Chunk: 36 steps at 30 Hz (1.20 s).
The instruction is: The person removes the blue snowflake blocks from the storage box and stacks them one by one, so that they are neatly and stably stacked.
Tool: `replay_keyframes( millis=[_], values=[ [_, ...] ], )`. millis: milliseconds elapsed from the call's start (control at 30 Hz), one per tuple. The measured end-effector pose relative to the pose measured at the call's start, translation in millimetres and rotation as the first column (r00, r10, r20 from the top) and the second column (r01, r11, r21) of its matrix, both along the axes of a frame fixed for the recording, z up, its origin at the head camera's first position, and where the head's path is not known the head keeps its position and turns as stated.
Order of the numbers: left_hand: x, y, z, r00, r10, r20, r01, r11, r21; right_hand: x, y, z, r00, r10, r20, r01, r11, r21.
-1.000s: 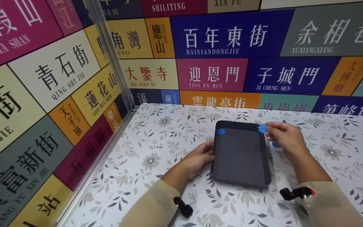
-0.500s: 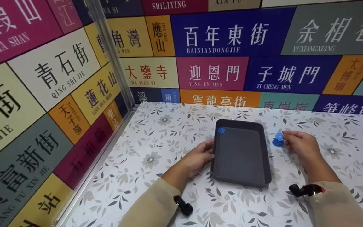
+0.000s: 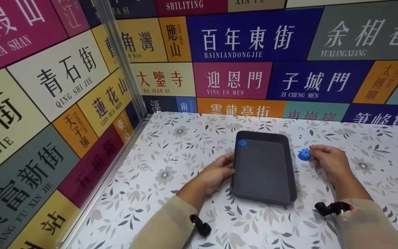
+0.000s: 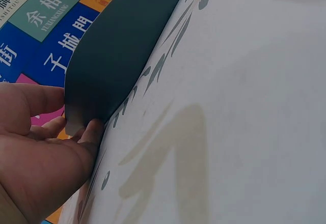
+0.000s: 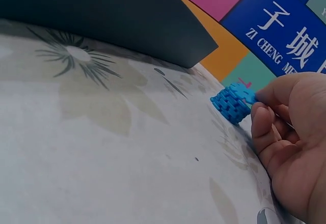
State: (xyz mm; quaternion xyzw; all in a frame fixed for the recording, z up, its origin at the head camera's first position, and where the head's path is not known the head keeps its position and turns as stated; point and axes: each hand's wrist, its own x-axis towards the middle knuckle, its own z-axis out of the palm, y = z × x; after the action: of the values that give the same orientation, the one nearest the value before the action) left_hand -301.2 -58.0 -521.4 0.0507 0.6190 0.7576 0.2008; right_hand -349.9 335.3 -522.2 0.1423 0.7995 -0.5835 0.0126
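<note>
A dark grey rectangular tray (image 3: 264, 169) lies on the table, with one blue snowflake disc (image 3: 242, 143) in its far left corner. My left hand (image 3: 216, 174) touches the tray's left side from outside; the left wrist view shows its fingertips (image 4: 92, 131) against the dark wall. Right of the tray, my right hand (image 3: 330, 159) pinches the edge of a blue snowflake disc (image 5: 244, 91) between thumb and finger. That disc sits at the top of a small stack of blue discs (image 5: 230, 107), seen more plainly in the right wrist view.
A white tablecloth with grey leaves and flowers (image 3: 166, 174) covers the table. Walls of coloured street-name panels (image 3: 233, 81) close off the back and left side. Each forearm wears a black wrist camera (image 3: 202, 226).
My right hand has moved from the tray's far right corner to the right and toward me, carrying a blue snowflake disc down onto the stack. The left hand stays at the tray.
</note>
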Motion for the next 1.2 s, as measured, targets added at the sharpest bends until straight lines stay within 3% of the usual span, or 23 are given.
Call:
replay_keyframes(
  millis=[400, 567, 700, 767, 967, 1200],
  values=[
    [0.2, -0.8, -0.1, 0.999, -0.028, -0.024, 0.028, 1.0, -0.003, -3.3, -0.3, 0.7, 0.997, -0.062, 0.056, 0.061, 0.998, 0.013],
    [-0.1, -0.5, -0.9, 0.999, -0.025, -0.024, 0.025, 1.0, 0.01, 1.1, -7.8, 7.7, 0.991, -0.116, -0.067, 0.103, 0.979, -0.175],
    [-0.4, -0.5, -0.3, 1.0, -0.021, -0.02, 0.021, 1.0, 0.006, 5.4, -20.8, 17.3, 0.978, -0.112, -0.176, 0.045, 0.938, -0.344],
    [-0.3, -0.1, 0.5, 1.0, -0.018, -0.018, 0.018, 1.0, 0.006, 7.4, -28.2, 21.8, 0.977, -0.089, -0.195, 0.009, 0.925, -0.379],
    [-0.3, -0.1, 0.8, 1.0, -0.011, -0.015, 0.011, 1.0, 0.009, 13.8, -50.5, 33.5, 0.976, -0.013, -0.218, -0.079, 0.909, -0.409],
    [0.2, -0.1, 0.0, 1.0, -0.003, 0.011, 0.003, 1.0, 0.0, 20.5, -78.4, 43.0, 0.957, 0.057, -0.283, -0.185, 0.875, -0.448]
  ],
)
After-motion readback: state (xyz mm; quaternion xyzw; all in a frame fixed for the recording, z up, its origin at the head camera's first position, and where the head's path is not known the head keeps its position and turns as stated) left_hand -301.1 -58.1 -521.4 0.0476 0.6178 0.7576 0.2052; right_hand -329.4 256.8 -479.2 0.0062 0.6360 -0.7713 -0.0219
